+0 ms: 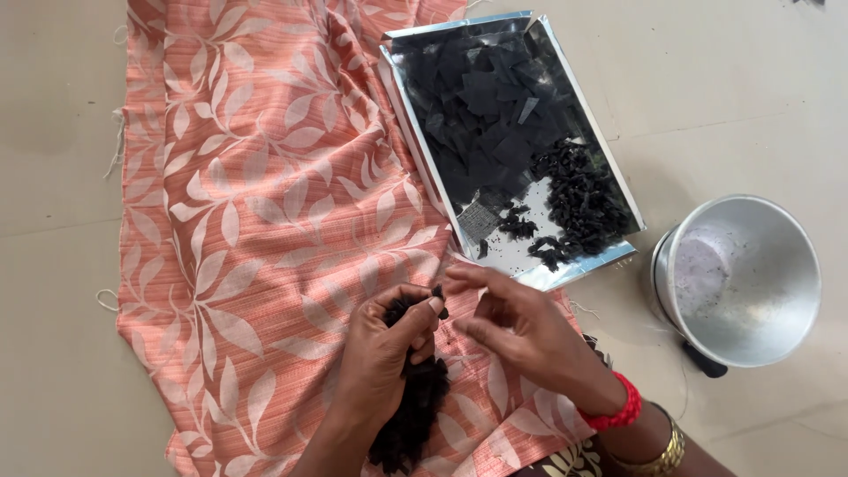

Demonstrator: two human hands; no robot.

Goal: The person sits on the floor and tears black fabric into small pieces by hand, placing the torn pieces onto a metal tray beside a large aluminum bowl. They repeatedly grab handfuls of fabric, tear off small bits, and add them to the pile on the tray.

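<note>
Black ruffled fabric strand (413, 408), near centre on the peach leaf-print cloth (265, 203): likely soft, light, easily crushed; best pinched at its top end. Left hand (382, 353) gripping it; right hand (521, 331) fingertips narrowly pinched beside. Far right: tray (587, 265) of black pieces, metal bowl (751, 283).

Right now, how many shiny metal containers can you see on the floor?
2. A flat rectangular metal tray holding black fabric pieces lies at the top middle, partly on the orange leaf-print cloth. A round metal bowl sits at the right, on the bare floor.
</note>
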